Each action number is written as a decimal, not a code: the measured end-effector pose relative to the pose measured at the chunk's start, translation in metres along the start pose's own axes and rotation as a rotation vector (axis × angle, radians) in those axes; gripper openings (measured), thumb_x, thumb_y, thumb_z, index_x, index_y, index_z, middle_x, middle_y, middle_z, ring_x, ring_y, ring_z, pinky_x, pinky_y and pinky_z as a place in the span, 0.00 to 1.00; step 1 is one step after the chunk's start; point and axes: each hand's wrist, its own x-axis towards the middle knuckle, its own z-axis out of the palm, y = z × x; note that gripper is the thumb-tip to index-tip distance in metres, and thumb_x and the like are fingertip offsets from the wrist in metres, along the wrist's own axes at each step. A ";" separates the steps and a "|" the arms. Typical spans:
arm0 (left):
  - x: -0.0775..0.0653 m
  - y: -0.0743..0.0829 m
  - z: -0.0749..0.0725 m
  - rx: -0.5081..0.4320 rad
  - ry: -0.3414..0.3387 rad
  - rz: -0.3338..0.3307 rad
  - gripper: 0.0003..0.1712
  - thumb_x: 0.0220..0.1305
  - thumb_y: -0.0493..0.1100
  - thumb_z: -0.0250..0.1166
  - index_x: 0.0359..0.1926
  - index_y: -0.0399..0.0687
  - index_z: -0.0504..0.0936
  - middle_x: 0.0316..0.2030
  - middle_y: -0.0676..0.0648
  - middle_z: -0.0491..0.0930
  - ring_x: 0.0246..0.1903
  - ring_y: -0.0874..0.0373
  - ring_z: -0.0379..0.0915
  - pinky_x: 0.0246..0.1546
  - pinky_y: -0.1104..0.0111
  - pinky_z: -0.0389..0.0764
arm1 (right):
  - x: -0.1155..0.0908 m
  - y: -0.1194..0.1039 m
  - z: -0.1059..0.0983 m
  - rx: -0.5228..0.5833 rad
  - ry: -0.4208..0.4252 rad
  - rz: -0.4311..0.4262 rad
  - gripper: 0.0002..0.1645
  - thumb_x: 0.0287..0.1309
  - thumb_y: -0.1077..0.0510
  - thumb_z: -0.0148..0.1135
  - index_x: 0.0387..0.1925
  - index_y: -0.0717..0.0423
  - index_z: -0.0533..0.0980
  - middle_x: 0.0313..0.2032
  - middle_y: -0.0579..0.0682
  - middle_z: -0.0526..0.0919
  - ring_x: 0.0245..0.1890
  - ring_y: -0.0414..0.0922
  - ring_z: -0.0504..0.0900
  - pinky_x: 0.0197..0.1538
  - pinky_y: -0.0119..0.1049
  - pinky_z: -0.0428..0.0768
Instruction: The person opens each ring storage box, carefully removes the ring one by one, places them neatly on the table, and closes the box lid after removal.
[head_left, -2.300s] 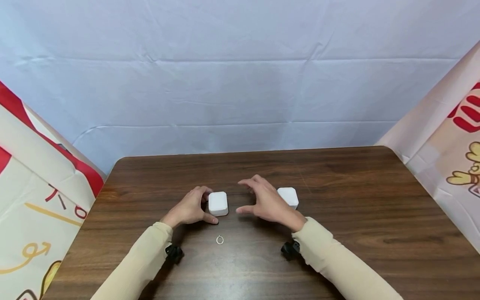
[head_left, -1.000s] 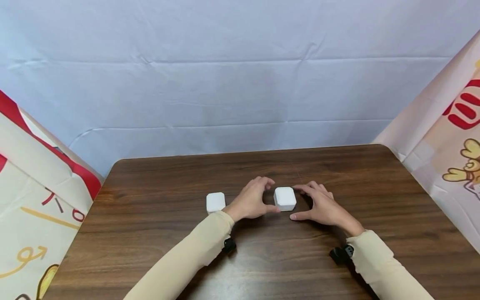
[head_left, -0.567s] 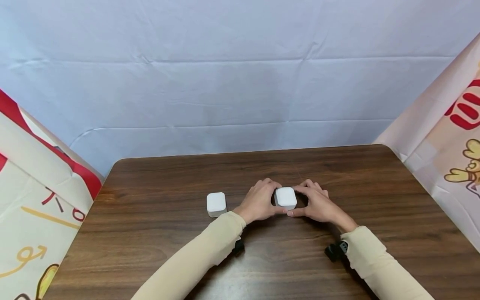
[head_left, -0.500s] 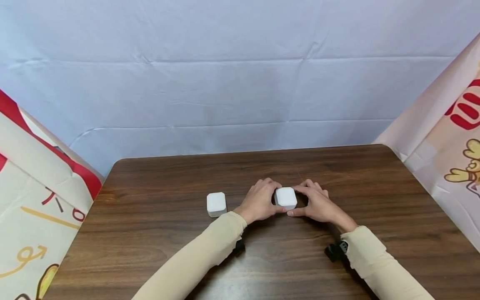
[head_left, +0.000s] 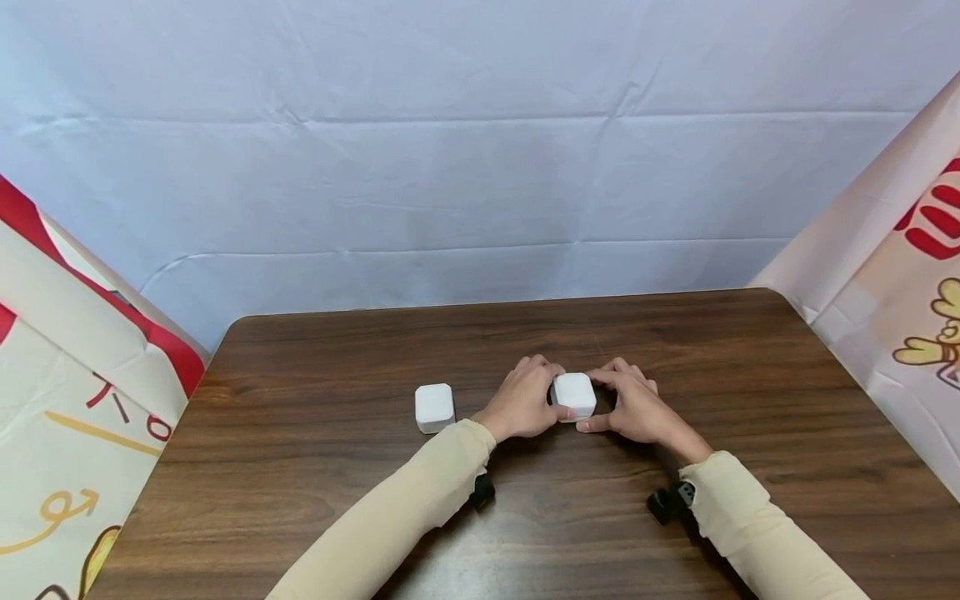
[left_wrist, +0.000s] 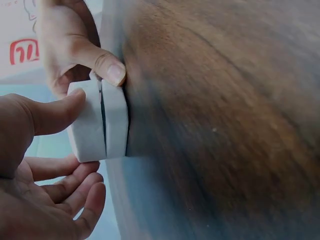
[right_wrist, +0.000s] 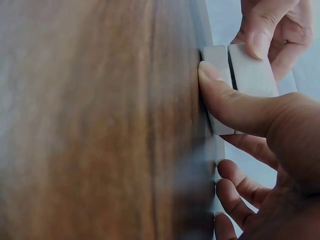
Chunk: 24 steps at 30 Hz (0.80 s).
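Observation:
A small white box (head_left: 574, 393) with rounded corners stands on the brown table between both hands. My left hand (head_left: 522, 402) pinches its lid (left_wrist: 88, 127) between thumb and fingers. Lower down, my right hand (head_left: 632, 408) holds the base (left_wrist: 116, 122), its thumb pressed on the side. In the left wrist view a thin dark gap runs between lid and base, wider toward one end. The right wrist view shows the same slit beside the right thumb (right_wrist: 232, 102). What is inside the box cannot be seen.
A second white box (head_left: 434, 407) sits on the wooden table (head_left: 300, 375), left of the hands and just beyond the left sleeve (head_left: 405, 508). A pale cloth (head_left: 480, 167) hangs behind the table's far edge. Printed cloths (head_left: 82, 400) hang at both sides.
Both hands have moved right to the right-hand box and closed on it; a gap at its lid now shows. The small ring seen earliest on the table is out of sight, where the left sleeve lies.

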 end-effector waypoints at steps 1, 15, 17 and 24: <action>0.001 -0.001 0.000 -0.012 -0.008 -0.005 0.30 0.62 0.49 0.75 0.60 0.38 0.80 0.51 0.45 0.79 0.48 0.53 0.71 0.48 0.65 0.73 | 0.000 0.000 0.000 0.001 0.000 0.002 0.39 0.44 0.49 0.84 0.58 0.59 0.80 0.47 0.55 0.76 0.47 0.56 0.70 0.43 0.50 0.58; 0.010 -0.008 -0.007 -0.364 -0.095 -0.101 0.25 0.66 0.43 0.72 0.60 0.35 0.80 0.45 0.45 0.80 0.41 0.56 0.72 0.43 0.69 0.72 | 0.004 0.000 -0.002 0.004 -0.021 0.040 0.43 0.42 0.48 0.85 0.59 0.60 0.79 0.46 0.55 0.75 0.46 0.55 0.70 0.45 0.53 0.59; 0.011 -0.009 -0.008 -0.465 -0.101 -0.136 0.25 0.65 0.41 0.72 0.60 0.33 0.79 0.43 0.45 0.81 0.38 0.58 0.73 0.39 0.71 0.74 | 0.004 0.000 -0.002 0.008 -0.021 0.046 0.43 0.42 0.48 0.85 0.60 0.61 0.79 0.46 0.55 0.75 0.46 0.55 0.70 0.46 0.54 0.59; 0.017 -0.014 -0.010 -0.682 -0.116 -0.268 0.27 0.69 0.44 0.68 0.61 0.30 0.78 0.45 0.45 0.81 0.39 0.59 0.75 0.40 0.69 0.76 | 0.004 0.001 -0.002 0.024 -0.025 0.057 0.41 0.42 0.50 0.85 0.58 0.59 0.80 0.46 0.55 0.74 0.46 0.55 0.70 0.46 0.54 0.59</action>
